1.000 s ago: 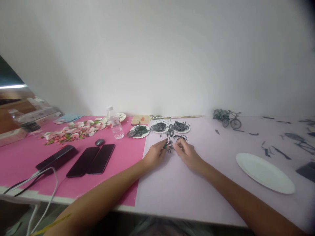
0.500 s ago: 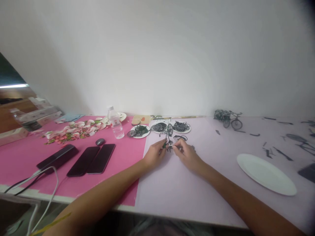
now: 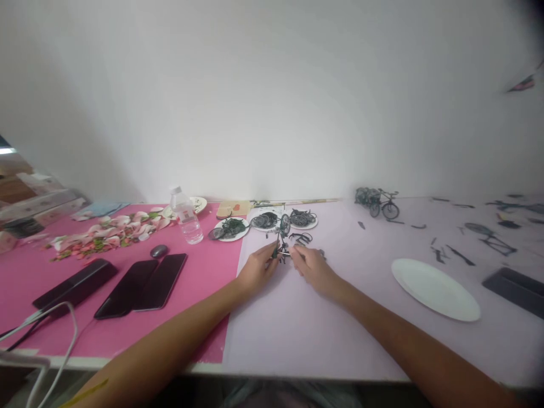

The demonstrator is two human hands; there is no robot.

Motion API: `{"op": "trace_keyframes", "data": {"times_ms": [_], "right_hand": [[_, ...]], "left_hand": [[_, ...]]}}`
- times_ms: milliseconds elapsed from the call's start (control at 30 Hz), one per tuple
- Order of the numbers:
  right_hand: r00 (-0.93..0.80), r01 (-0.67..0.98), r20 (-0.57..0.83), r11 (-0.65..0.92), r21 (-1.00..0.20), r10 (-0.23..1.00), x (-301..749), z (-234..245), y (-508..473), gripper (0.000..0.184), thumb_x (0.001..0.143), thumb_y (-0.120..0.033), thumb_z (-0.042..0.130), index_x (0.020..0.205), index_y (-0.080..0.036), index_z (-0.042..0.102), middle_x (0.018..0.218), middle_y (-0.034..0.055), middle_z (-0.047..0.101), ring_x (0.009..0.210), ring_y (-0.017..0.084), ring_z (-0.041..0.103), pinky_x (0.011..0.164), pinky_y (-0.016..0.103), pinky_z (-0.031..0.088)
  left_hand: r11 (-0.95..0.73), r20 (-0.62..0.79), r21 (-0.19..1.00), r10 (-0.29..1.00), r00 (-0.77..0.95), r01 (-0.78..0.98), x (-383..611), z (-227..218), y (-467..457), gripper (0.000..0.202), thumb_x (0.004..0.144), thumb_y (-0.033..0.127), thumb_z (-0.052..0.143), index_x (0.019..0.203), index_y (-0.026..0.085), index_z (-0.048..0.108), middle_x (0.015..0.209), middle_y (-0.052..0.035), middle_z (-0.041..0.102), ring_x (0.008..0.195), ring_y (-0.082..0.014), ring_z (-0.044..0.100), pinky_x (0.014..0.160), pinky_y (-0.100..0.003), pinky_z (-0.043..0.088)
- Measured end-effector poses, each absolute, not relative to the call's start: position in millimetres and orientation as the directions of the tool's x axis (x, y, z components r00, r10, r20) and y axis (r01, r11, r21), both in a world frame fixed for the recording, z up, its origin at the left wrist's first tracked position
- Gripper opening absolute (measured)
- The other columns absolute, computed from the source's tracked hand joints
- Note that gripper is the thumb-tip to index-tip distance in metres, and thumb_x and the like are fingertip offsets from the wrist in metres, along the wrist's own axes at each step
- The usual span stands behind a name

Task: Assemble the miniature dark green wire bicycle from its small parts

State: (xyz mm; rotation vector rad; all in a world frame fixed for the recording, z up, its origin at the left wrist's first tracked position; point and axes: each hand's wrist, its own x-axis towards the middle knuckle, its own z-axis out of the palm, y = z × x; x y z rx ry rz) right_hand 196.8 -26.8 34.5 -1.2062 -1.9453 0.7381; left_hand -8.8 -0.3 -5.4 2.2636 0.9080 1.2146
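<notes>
Over the pale sheet, my left hand (image 3: 257, 271) pinches a partly built miniature bicycle (image 3: 284, 226), dark, with a spoked wheel upright at its top. My right hand (image 3: 313, 267) is closed with thumb and fingers on a thin silvery rod (image 3: 285, 254), whose left end meets the bicycle's lower part. Fingers cover much of the frame there, so the exact contact is hidden. Just behind my hands stand white plates of small bicycle parts: dark green pieces (image 3: 233, 228), black wheels (image 3: 266, 220) and more black parts (image 3: 302, 218). Loose black pieces (image 3: 301, 239) lie close by my right hand.
Finished-looking miniature bicycles (image 3: 378, 204) stand against the wall. To the right are a white oval plate (image 3: 436, 289), scattered black parts (image 3: 461, 255) and a dark phone (image 3: 516, 290). Leftward lie two phones (image 3: 159, 283), a mouse (image 3: 158, 251), a water bottle (image 3: 187, 218) and artificial petals (image 3: 114, 231).
The view has turned slightly right, so most things sit further left. Both hands keep their holds, and the bicycle's upper wheel has tilted a little.
</notes>
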Motion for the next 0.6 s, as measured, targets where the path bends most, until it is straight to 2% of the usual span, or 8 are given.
{"op": "trace_keyframes", "data": {"times_ms": [133, 300, 500, 600], "right_hand": [[-0.282, 0.483, 0.267, 0.377, -0.79, 0.922, 196.9, 31.6, -25.5, 0.052, 0.109, -0.055, 0.036, 0.07, -0.022, 0.047, 0.054, -0.0036, 0.05, 0.051, 0.014, 0.05, 0.056, 0.027, 0.039], [-0.25, 0.493, 0.301, 0.388, -0.779, 0.92, 197.2, 30.5, -23.4, 0.045, 0.106, -0.055, 0.042, 0.077, -0.023, 0.053, 0.059, -0.0032, 0.053, 0.054, 0.015, 0.05, 0.055, 0.027, 0.038], [-0.176, 0.493, 0.367, 0.404, -0.77, 0.913, 196.5, 29.9, -20.2, 0.039, 0.103, -0.054, 0.049, 0.082, -0.022, 0.056, 0.071, 0.0, 0.061, 0.063, 0.017, 0.054, 0.059, 0.027, 0.041], [-0.113, 0.503, 0.411, 0.409, -0.761, 0.904, 197.1, 28.9, -17.7, 0.036, 0.1, -0.053, 0.053, 0.084, -0.022, 0.06, 0.079, 0.0024, 0.067, 0.07, 0.019, 0.061, 0.065, 0.028, 0.044]], "left_hand": [[-0.677, 0.567, 0.656, 0.734, 0.373, 0.335, -7.1, -4.5, -0.9, 0.035, 0.105, 0.037, 0.051, 0.131, 0.019, 0.065, 0.118, -0.0111, 0.073, 0.094, -0.0195, 0.07, 0.078, -0.027, 0.06], [-0.583, 0.506, 0.749, 0.81, 0.297, 0.313, -5.4, -5.8, 1.1, 0.038, 0.103, 0.042, 0.055, 0.129, 0.019, 0.069, 0.126, -0.0119, 0.072, 0.102, -0.0228, 0.071, 0.083, -0.03, 0.061], [-0.388, 0.351, 0.904, 0.913, 0.209, 0.178, -5.9, -4.5, 5.0, 0.05, 0.099, 0.051, 0.061, 0.13, 0.013, 0.069, 0.11, -0.0152, 0.076, 0.088, -0.0221, 0.074, 0.078, -0.032, 0.06], [-0.334, 0.315, 0.938, 0.933, 0.173, 0.091, -6.0, -3.7, 6.5, 0.049, 0.097, 0.052, 0.064, 0.126, 0.012, 0.07, 0.111, -0.0166, 0.076, 0.095, -0.0235, 0.074, 0.083, -0.033, 0.06]]}}
